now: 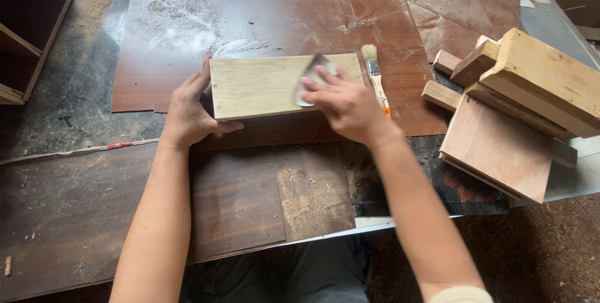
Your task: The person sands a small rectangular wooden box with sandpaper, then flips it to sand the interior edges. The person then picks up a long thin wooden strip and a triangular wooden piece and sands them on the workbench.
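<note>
**Two hands on a pale board**

Seen from the head, looking down at a dusty brown table (262, 9).

In the middle, lying flat: a pale wooden board (262, 87), long side running left to right, on a dark brown sheet (250, 190).

At the board's left end: the left hand (187, 112). Fingers up along the end edge, thumb tucked under the near edge, closed on the board and touching it.

On the board's right part: the right hand (347, 106). Fingers spread a little and pressed flat on a small grey pad (310, 78). Pad flat against the top of the board, part hidden under the fingers. Hard to tell what the pad is made of.

Just right of the board: a small paintbrush (375, 72), pale bristles pointing away, handle pointing near, partly hidden by the right hand.

Farther right, well apart from the hands: a pile of wood blocks (537, 84) leaning on a flat reddish panel (497, 147).

Top left of the table: white dust and a small heap of sawdust (94, 6). Far left: part of a wooden box frame (28, 28).

At the bottom, between the arms: dark trousers (312, 275).
</note>
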